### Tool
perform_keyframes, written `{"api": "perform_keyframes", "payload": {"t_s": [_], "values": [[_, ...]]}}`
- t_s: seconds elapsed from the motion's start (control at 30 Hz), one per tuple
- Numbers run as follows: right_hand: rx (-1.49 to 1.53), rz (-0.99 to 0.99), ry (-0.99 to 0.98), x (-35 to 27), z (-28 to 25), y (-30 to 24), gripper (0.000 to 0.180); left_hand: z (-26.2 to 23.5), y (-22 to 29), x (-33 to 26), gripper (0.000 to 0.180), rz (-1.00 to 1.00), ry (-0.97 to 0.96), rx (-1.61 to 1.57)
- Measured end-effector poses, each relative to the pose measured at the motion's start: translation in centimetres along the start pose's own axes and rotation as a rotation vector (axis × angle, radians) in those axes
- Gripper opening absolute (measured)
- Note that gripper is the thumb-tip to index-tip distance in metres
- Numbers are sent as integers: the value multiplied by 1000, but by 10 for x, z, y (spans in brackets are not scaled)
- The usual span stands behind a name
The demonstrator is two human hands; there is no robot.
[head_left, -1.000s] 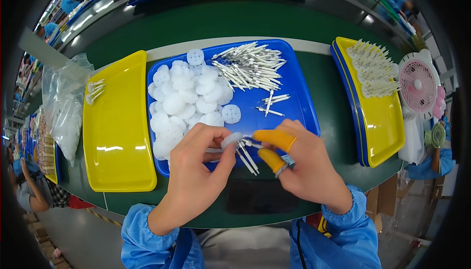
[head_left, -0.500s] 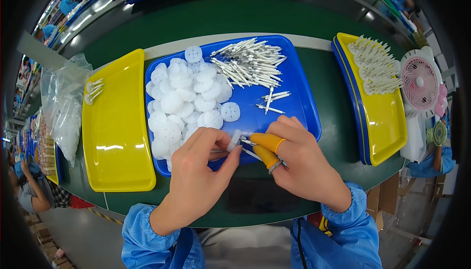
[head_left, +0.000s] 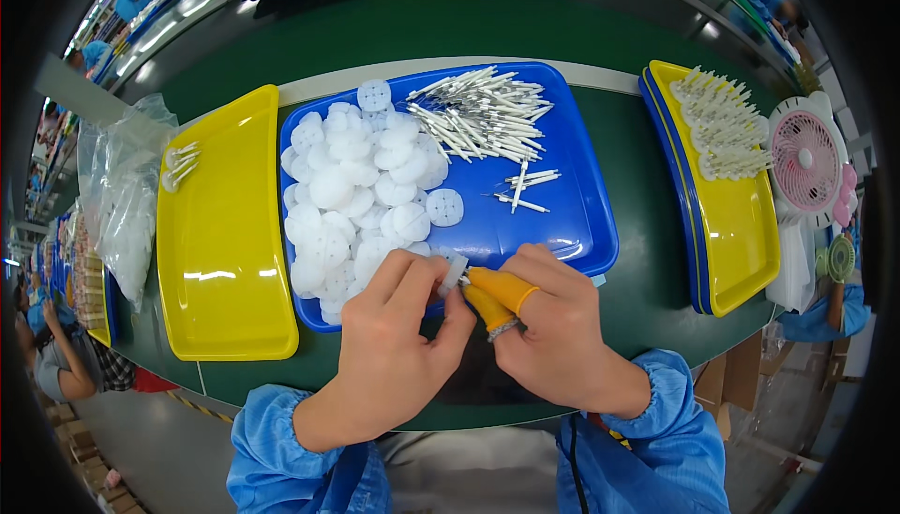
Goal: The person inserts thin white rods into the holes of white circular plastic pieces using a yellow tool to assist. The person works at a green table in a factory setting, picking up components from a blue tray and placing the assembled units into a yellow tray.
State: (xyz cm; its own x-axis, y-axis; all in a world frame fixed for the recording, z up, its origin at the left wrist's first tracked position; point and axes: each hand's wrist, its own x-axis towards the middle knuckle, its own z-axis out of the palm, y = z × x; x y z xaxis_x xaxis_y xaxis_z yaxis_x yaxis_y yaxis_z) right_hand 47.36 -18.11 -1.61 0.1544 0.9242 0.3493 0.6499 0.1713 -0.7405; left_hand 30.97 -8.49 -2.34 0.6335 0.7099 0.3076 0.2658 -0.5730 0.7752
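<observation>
Above the near edge of the blue tray [head_left: 586, 233], both hands meet. My left hand [head_left: 389, 345] pinches a translucent white plastic disc [head_left: 454, 273] held on edge between thumb and fingers. My right hand [head_left: 558, 322], with yellow finger cots [head_left: 502, 291] on two fingers, presses a thin white stick part [head_left: 465, 280] against the disc's face; most of that stick is hidden by the fingers. Inside the tray lie a heap of similar white discs [head_left: 337, 181] on the left and a pile of white sticks with thin metal ends [head_left: 487, 115] at the far right.
On the left is a yellow tray [head_left: 220, 270] holding several joined pieces [head_left: 180, 165], beside a clear plastic bag [head_left: 127, 204]. Stacked trays [head_left: 731, 251] on the right carry many joined pieces [head_left: 717, 125]. A pink-and-white fan [head_left: 806, 153] stands past them. Other people work nearby.
My right hand has moved left, closer to the left hand, bringing the stick up to the disc. Stick lengths that showed below its fingers are now hidden.
</observation>
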Motion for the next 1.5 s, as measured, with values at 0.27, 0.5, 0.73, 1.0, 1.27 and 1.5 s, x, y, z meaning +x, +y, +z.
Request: {"api": "perform_keyframes", "payload": {"t_s": [0.27,0.5,0.73,1.0,1.27,1.5], "values": [[-265,81,0,26,-25,46,24,-3,-2,8,22,-49,76,-21],[-186,196,-67,19,-33,44,21,-19,2,16,21,-180,-20,-128],[107,69,-145,15,-34,0,49,-20,0,14,22,-326,-93,-288],[-62,-94,-237,10,-34,6,42,-17,4,15,14,-177,-40,-214],[-157,-76,-250,16,-35,8,48,-14,5,15,15,-170,2,-169],[-161,-84,-235,15,-28,8,46,-11,1,11,19,-135,-4,-119]]}}
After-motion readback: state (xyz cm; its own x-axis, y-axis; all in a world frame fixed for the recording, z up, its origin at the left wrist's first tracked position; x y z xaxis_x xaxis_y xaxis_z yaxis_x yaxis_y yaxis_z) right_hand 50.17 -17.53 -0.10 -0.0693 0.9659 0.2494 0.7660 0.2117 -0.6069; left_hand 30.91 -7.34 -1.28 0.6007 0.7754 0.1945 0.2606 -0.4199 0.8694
